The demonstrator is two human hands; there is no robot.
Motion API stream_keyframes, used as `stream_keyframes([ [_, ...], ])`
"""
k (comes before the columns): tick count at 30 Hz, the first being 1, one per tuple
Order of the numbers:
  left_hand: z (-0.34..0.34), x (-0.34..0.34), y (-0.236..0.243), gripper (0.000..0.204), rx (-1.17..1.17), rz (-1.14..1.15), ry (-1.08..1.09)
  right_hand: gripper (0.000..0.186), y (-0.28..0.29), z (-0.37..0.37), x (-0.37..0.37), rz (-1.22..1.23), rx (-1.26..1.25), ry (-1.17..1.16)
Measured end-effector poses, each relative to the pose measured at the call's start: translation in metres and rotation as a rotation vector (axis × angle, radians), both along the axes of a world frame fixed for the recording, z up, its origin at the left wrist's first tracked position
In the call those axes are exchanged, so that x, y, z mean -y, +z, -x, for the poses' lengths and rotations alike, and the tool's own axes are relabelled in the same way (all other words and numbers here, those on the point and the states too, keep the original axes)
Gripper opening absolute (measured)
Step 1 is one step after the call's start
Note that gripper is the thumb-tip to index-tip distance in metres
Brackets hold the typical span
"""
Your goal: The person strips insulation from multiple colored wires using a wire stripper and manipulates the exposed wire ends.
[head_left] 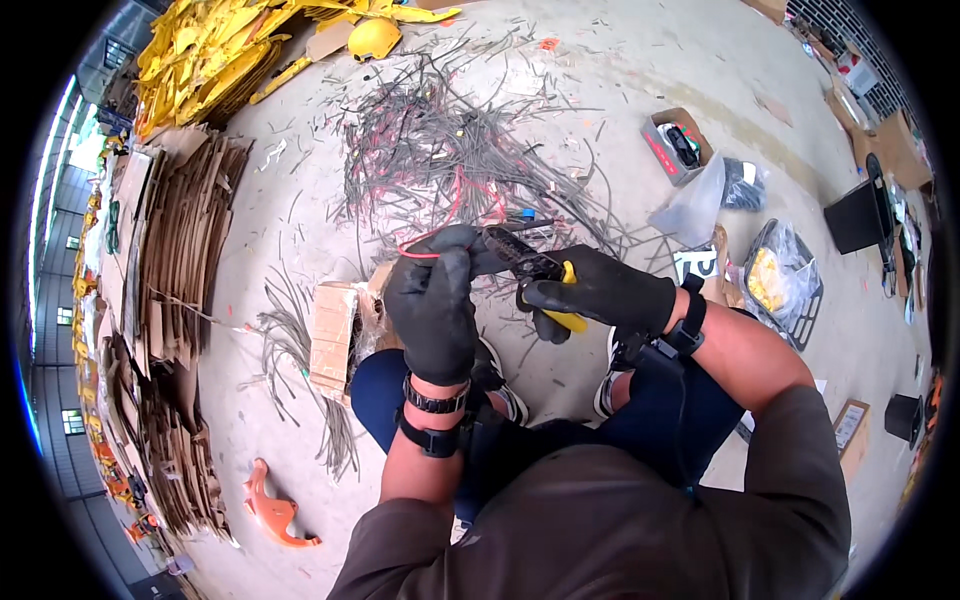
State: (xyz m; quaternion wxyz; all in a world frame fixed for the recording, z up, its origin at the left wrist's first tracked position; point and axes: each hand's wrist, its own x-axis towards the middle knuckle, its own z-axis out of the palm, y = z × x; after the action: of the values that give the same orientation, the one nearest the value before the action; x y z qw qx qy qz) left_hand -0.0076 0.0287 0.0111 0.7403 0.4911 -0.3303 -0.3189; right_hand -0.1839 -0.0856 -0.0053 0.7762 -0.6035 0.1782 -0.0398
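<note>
Concrete floor (600, 90); cardboard box (672, 145) holds black tool (683, 146).

An industrial workshop or sorting hall, seen from above a seated worker. The bare, dusty grey concrete floor (640, 60) carries a wide tangle of cut grey and red wire offcuts (450, 150). Flattened brown corrugated cardboard sheets (180, 250) lie stacked along the left side, with a heap of bright yellow plastic scrap pieces (210, 50) and a yellow hard hat (374, 38) beyond them. Open small cardboard boxes (676, 145), clear plastic bags of parts (690, 210) and a dark wire basket holding yellow pieces (785, 280) stand to the right. Tall factory-type windows (55, 180) line the far left wall.
</note>
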Motion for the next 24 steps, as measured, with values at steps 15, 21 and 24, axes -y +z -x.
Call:
stream_keyframes([
  [15,-0.013,0.000,-0.011,0.024,0.166,-0.013,-0.030,0.021,0.020,0.018,0.031,0.411,-0.010,-0.293],
  [21,-0.017,0.003,-0.012,0.026,-0.201,0.065,-0.150,0.028,0.011,0.017,0.035,0.284,0.022,-0.346],
  [24,-0.015,0.004,-0.015,0.028,-0.176,0.048,-0.115,0.034,0.014,0.018,0.040,0.203,0.134,-0.410],
])
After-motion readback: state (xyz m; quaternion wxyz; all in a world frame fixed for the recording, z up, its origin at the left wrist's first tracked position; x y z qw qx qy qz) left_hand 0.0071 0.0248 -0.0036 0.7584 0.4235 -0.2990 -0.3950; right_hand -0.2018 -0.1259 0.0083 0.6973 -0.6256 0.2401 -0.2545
